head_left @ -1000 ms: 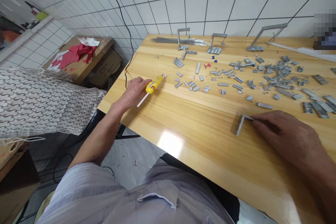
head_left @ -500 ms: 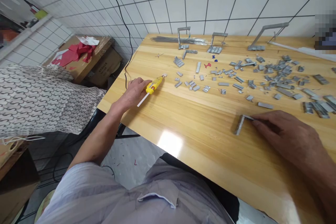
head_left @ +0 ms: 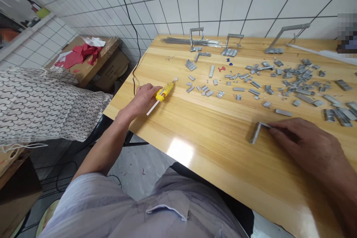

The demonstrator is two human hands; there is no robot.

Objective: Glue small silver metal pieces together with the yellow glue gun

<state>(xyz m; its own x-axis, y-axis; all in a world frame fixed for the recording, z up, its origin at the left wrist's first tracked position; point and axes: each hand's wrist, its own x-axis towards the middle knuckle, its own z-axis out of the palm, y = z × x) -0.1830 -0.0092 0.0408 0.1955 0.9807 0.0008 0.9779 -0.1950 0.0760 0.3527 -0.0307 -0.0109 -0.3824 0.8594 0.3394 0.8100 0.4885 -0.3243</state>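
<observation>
My left hand (head_left: 142, 98) is closed around a yellow hot glue gun (head_left: 164, 92) near the table's left side. A white glue stick (head_left: 153, 108) pokes out of its back end, and its nozzle points away from me. At the right front, my right hand (head_left: 305, 141) pinches one arm of an L-shaped piece of grey metal staples (head_left: 256, 134). The other arm of that L points toward me, low over the tabletop; whether it touches the wood I cannot tell. Small grey staple strips (head_left: 302, 81) lie scattered beyond my right hand.
Along the tiled wall stand three bent grey frames on flat bases, one of them a tall frame (head_left: 275, 41). Thin metal wires (head_left: 192, 42) lie behind. A black cord (head_left: 136, 44) hangs at the left. Red and blue scraps (head_left: 221, 68) dot the wooden table (head_left: 212, 134).
Both hands keep their holds on the glue gun and the L-shaped piece, almost without moving. The view has shifted very slightly.
</observation>
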